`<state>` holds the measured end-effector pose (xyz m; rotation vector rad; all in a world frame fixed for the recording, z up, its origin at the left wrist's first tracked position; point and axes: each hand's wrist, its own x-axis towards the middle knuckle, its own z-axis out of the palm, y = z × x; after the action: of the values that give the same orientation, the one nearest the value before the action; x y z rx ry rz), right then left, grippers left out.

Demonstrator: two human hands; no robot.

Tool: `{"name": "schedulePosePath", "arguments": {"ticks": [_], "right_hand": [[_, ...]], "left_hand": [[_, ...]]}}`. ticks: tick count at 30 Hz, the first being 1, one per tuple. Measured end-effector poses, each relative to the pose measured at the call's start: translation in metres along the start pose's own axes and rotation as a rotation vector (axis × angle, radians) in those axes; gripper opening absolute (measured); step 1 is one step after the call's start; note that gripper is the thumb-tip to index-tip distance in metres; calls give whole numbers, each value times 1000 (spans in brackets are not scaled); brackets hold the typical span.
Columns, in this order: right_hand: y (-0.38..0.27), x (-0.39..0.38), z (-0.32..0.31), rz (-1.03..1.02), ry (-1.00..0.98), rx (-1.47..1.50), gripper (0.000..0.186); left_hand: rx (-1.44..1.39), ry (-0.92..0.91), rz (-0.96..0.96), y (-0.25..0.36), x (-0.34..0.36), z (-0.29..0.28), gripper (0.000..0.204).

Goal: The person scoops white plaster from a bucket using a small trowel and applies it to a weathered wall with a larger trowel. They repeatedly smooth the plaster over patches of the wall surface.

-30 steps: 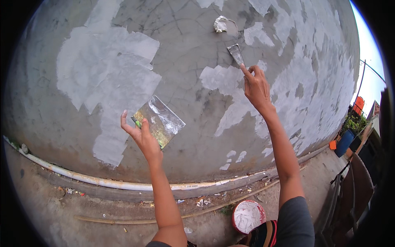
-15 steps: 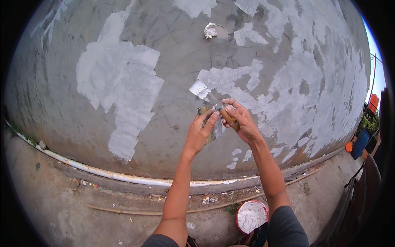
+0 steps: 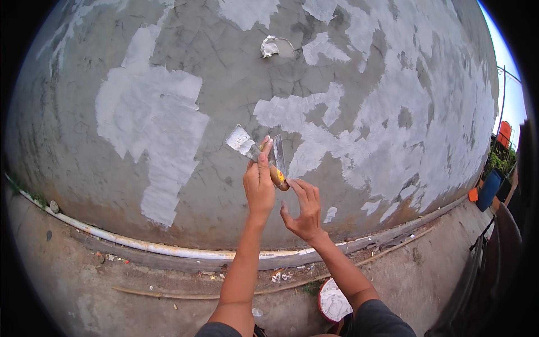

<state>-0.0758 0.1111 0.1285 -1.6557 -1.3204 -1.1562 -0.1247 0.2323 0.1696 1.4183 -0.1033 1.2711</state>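
Note:
My left hand (image 3: 259,188) is closed around a putty knife. The knife's blade (image 3: 241,140) points up and left, smeared with white paste, and its wooden handle (image 3: 279,177) slants down to the right past my fingers. A second flat metal blade (image 3: 278,154) stands up beside that handle, also at my left hand; how it is gripped is hidden. My right hand (image 3: 305,210) is open, thumb and fingers apart, with a fingertip close to the handle's end; whether it touches I cannot tell. Behind both hands rises the grey wall (image 3: 224,185), patched with white filler.
A lump of white paste (image 3: 270,48) clings to the wall above. At the wall's foot run a white pipe (image 3: 168,250) and a thin pole (image 3: 185,295). A bucket of white paste (image 3: 334,300) stands near my right forearm. A blue drum (image 3: 489,191) is at the far right.
My right hand has let go of the putty knife's handle and dropped lower, its fingers spreading. The knife is now in my left hand, and both hands have shifted left in the view.

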Motion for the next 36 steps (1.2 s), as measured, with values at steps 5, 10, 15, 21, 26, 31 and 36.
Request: {"name": "schedulePosePath", "arguments": {"ticks": [5, 10, 15, 21, 26, 31, 36], "right_hand": [[8, 6, 14, 65, 73, -6, 80], [-4, 10, 17, 89, 64, -56, 89], [-3, 13, 17, 142, 37, -117, 73], [18, 9, 39, 84, 43, 193, 50], [10, 25, 30, 490, -33, 565, 40], [56, 43, 39, 464, -53, 653, 28], [64, 173, 4, 111, 315, -14, 24]], "left_hand": [[-140, 42, 27, 15, -4, 9, 53], [-262, 9, -34, 22, -4, 3, 56], [-338, -28, -126, 19, -3, 0, 58], [-352, -344, -173, 16, -7, 3, 57], [-323, -553, -238, 33, -14, 0, 61], [-345, -456, -111, 38, -14, -5, 61], [-434, -33, 24, 64, 0, -56, 55]]}}
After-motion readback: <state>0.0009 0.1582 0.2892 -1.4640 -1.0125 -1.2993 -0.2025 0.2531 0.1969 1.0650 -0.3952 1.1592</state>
